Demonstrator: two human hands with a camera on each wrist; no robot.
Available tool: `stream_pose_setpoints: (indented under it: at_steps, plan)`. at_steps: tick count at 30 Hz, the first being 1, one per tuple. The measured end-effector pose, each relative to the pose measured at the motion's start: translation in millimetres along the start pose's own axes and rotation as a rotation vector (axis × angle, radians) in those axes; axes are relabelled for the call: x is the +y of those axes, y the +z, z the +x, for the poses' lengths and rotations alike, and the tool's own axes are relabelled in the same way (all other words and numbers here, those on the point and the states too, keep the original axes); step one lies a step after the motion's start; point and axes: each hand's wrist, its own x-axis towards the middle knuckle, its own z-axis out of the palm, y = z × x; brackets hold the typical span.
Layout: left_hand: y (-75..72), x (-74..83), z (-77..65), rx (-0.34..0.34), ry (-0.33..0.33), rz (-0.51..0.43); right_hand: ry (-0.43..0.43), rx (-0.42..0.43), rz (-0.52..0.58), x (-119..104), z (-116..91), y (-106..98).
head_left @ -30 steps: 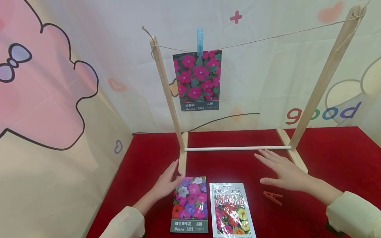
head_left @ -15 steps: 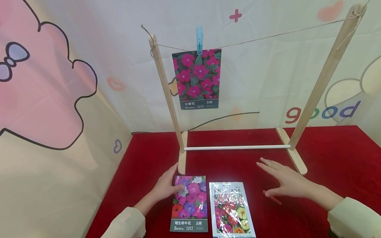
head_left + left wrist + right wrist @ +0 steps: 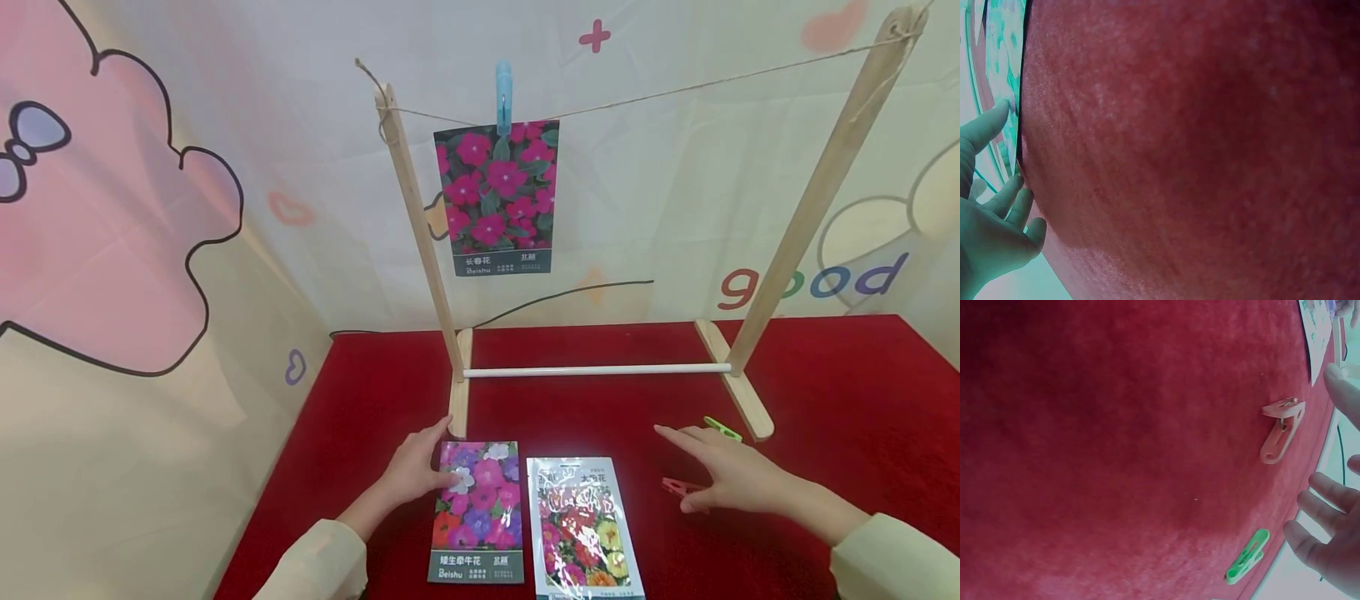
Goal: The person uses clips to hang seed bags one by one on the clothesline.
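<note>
On the red cloth lies a dark-bordered seed packet [image 3: 483, 521] with pink and purple flowers. My left hand [image 3: 412, 471] is at its upper left corner, thumb over the packet's face and fingers stretched out beside the edge. Right of it lies a glossy white seed packet [image 3: 585, 533]. My right hand [image 3: 738, 475] hovers with fingers apart, thumb close to a red clothespin [image 3: 678, 485]. Beyond those fingers lies a green clothespin [image 3: 722, 429], also seen whole in the right wrist view. Another flower seed packet [image 3: 501, 200] hangs from the twine by a blue clothespin [image 3: 504, 98].
A wooden stand has a left post [image 3: 420, 233], a right post [image 3: 825, 192] and a white crossbar [image 3: 600, 371] low between them. Twine [image 3: 675, 87] runs between the post tops. A printed curtain [image 3: 637, 208] is behind the red-covered table [image 3: 375, 392].
My right hand has drawn back toward me and lower, near the red clothespin, and the green clothespin has come into sight. My left hand has settled with its thumb over the packet's edge.
</note>
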Motion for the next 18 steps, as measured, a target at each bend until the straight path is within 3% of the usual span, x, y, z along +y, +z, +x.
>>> stream_pose_setpoints:
  at_steps: [14,18]
  plan:
    - [0.7,-1.3,3.1,0.007,0.056,0.035,0.091,-0.104,0.114,10.2,-5.2,7.4]
    - [1.3,-1.5,2.6,0.011,0.053,0.028,0.073,-0.122,0.098,11.6,-8.0,9.0]
